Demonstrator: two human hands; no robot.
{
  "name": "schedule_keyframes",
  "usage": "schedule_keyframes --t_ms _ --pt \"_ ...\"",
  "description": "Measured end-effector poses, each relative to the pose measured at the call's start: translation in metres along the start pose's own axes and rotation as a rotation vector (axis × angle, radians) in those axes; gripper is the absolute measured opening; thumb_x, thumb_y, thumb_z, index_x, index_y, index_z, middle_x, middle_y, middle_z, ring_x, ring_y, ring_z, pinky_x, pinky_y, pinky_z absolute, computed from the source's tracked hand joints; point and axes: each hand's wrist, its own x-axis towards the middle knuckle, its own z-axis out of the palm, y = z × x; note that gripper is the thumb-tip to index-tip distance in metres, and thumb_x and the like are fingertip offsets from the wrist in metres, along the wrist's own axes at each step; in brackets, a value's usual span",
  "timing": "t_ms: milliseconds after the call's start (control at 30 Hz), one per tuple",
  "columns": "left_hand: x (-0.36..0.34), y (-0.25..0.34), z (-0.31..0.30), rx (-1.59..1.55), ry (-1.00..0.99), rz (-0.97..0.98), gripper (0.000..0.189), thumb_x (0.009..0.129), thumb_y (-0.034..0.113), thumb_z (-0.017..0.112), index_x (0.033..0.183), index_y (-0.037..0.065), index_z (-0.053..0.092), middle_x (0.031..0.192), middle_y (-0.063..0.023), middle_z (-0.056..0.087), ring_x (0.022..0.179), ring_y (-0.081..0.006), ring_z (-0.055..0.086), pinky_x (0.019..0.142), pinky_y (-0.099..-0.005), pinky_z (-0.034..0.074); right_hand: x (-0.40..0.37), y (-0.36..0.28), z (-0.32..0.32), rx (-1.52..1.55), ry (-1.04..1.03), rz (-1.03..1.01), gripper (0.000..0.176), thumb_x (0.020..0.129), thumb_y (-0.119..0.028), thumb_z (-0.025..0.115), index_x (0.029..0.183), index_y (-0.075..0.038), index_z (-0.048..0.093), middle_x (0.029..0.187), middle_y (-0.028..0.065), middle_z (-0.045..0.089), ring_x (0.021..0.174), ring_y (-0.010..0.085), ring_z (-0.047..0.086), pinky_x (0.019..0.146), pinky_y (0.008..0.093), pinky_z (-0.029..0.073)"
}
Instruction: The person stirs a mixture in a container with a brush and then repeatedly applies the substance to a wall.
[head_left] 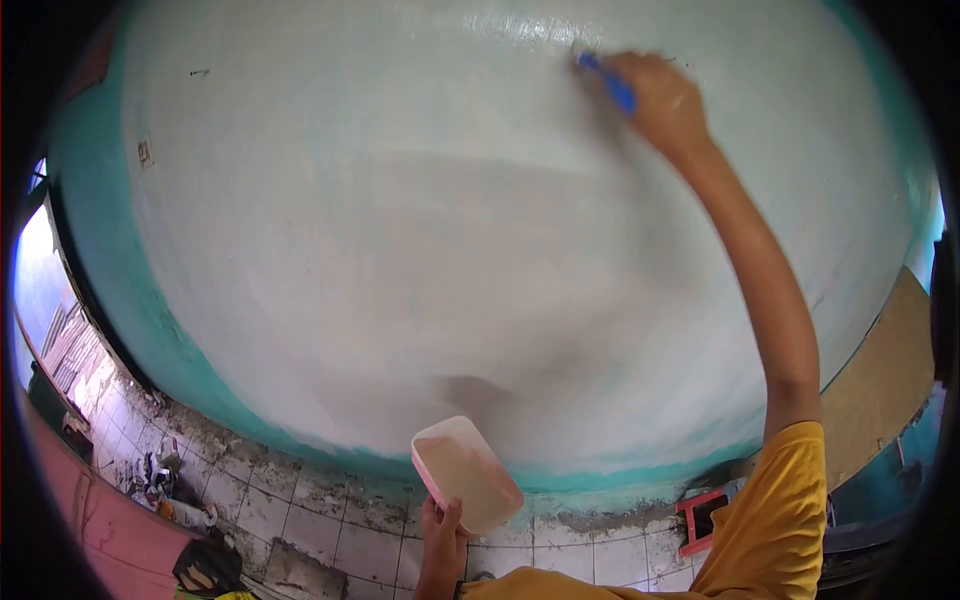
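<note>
My right hand [665,105] is raised at the upper right with its fingers wrapped round the blue handle of a paintbrush [615,88]. The brush head is at the wall [480,230], beside a wet, shiny patch; its bristles are blurred. White paint covers most of this wall, with teal showing round its edges. Low in the middle, my left hand [443,535] grips a plastic tub [468,475] by its near edge, thumb on the rim. The tub is tilted toward me, and pale paint coats its inside.
White floor tiles [315,530], dirty and partly broken, run along the wall's foot. A red stool [697,520] stands at the lower right near a brown board [880,370]. Clutter [165,485] lies at the lower left, near a doorway [75,340] and a pink surface [110,530].
</note>
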Motion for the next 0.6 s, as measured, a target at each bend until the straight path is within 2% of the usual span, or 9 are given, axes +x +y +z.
schedule_keyframes --t_ms 100,200,233,333,400,433,467,533,600 --pt "-0.005 0.006 0.009 0.009 0.007 -0.015 0.056 0.095 0.019 0.064 0.136 0.0 0.03 0.128 -0.013 0.05 0.114 -0.0219 0.057 0.084 -0.0398 0.057 -0.103 -0.055 0.033 0.096 -0.205 -0.243 0.026 0.083 -0.016 0.063 0.108 -0.011 0.064 0.103 0.0088 0.068 0.083 0.0256 0.066 0.067 0.0386 0.055" --pt "-0.007 0.006 0.011 0.006 0.004 -0.036 0.058 0.095 0.02 0.065 0.137 0.001 0.03 0.129 -0.0132 0.049 0.114 -0.022 0.057 0.084 -0.0396 0.057 -0.199 -0.117 0.038 0.361 -0.307 -0.346 0.028 0.079 -0.012 0.063 0.107 -0.01 0.065 0.087 0.0067 0.063 0.081 0.0246 0.066 0.063 0.0357 0.056" --pt "-0.008 0.006 0.012 0.011 0.007 -0.042 0.058 0.095 0.02 0.065 0.137 0.001 0.03 0.129 -0.0132 0.049 0.114 -0.022 0.057 0.084 -0.0396 0.057 -0.21 -0.129 0.027 0.416 -0.515 -0.298 0.029 0.081 -0.014 0.063 0.11 -0.012 0.066 0.094 0.0071 0.066 0.085 0.0257 0.067 0.068 0.0366 0.057" --pt "-0.007 0.007 0.012 0.025 -0.033 -0.047 0.06 0.095 0.02 0.065 0.138 0.0 0.028 0.13 -0.014 0.048 0.114 -0.0225 0.057 0.085 -0.0399 0.057 -0.213 -0.119 0.031 0.558 -0.58 -0.158 0.029 0.086 -0.017 0.059 0.113 -0.016 0.068 0.107 0.0082 0.07 0.097 0.0284 0.067 0.079 0.0403 0.057" --pt "-0.005 0.003 0.009 0.026 -0.029 -0.029 0.063 0.095 0.022 0.066 0.139 -0.001 0.027 0.131 -0.0148 0.047 0.115 -0.0234 0.057 0.086 -0.0404 0.056 -0.181 -0.086 0.033 0.552 -0.44 -0.017 0.027 0.093 -0.028 0.056 0.114 -0.016 0.069 0.108 0.0097 0.07 0.099 0.03 0.066 0.083 0.042 0.055" --pt "-0.006 0.003 0.011 0.037 -0.031 -0.041 0.063 0.095 0.022 0.066 0.139 -0.001 0.027 0.131 -0.0148 0.047 0.115 -0.0234 0.057 0.086 -0.0404 0.056 -0.164 -0.065 0.035 0.488 -0.274 -0.036 0.028 0.094 -0.033 0.056 0.112 -0.017 0.07 0.108 0.0102 0.07 0.097 0.0311 0.066 0.082 0.0419 0.054" --pt "-0.007 0.006 0.015 0.039 -0.045 -0.06 0.064 0.095 0.022 0.066 0.139 -0.001 0.027 0.131 -0.015 0.047 0.117 -0.0238 0.056 0.087 -0.0405 0.056 -0.144 -0.043 0.037 0.368 -0.248 -0.007 0.028 0.093 -0.034 0.058 0.112 -0.017 0.07 0.107 0.0091 0.07 0.095 0.0309 0.066 0.079 0.0413 0.054" --pt "-0.005 0.006 0.02 0.05 -0.059 -0.093 0.065 0.095 0.023 0.066 0.139 -0.002 0.027 0.131 -0.0152 0.047 0.118 -0.0243 0.055 0.088 -0.0407 0.055 -0.105 -0.025 0.009 0.363 0.017 0.06 0.023 0.093 -0.02 0.059 0.113 -0.014 0.069 0.105 0.0054 0.071 0.089 0.0292 0.066 0.078 0.0377 0.054" --pt "-0.002 0.005 0.022 0.073 -0.076 -0.092 0.064 0.095 0.024 0.066 0.139 -0.002 0.027 0.132 -0.0156 0.047 0.12 -0.0254 0.054 0.09 -0.0409 0.055 -0.099 -0.024 0.008 0.288 0.088 0.1 0.026 0.09 -0.013 0.059 0.114 -0.014 0.069 0.106 0.0039 0.071 0.09 0.0282 0.065 0.078 0.0366 0.054"
